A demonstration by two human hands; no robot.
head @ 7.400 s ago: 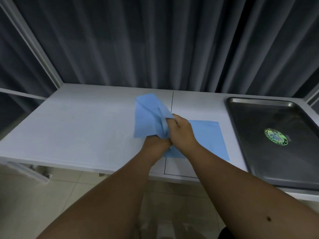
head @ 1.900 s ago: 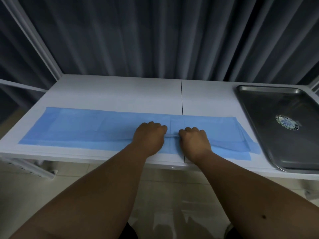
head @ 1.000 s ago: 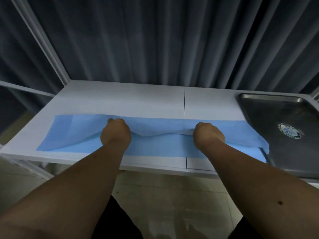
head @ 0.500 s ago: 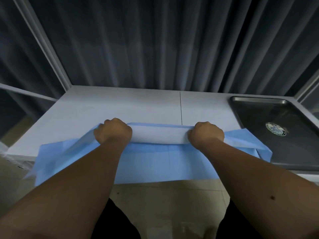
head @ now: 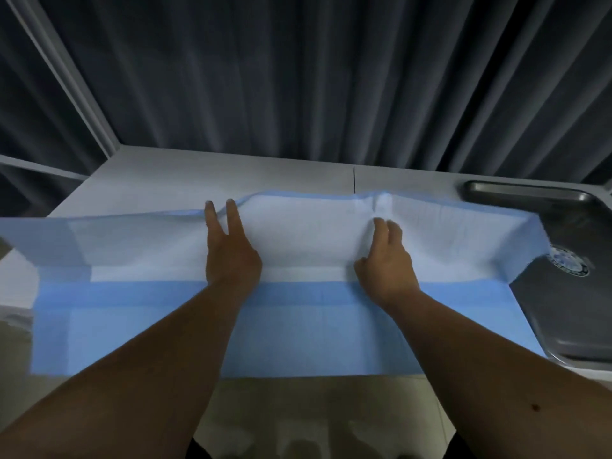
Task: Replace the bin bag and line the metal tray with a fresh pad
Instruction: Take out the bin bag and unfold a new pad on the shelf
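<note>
A large pad (head: 298, 329) lies unfolded across the white table (head: 159, 180), white face up in its far half. Its blue near flap hangs over the table's front edge. My left hand (head: 231, 253) rests on the white face with two fingers stretched out to the pad's far edge. My right hand (head: 385, 263) has its fingers curled, pinching a wrinkle of the white face near the far edge. At the right stands the metal tray (head: 563, 313) with a round sticker inside. The pad's right end overlaps the tray's left rim. No bin or bag is in view.
A dark pleated curtain (head: 331, 77) hangs right behind the table. A white metal post (head: 69, 81) slants up from the table's back left corner. Pale floor tiles (head: 298, 419) show below the table's front edge, between my forearms.
The pad's upper layer has been flipped away from me, so the white face now shows. My fists have loosened and both hands have moved farther back on the pad.
</note>
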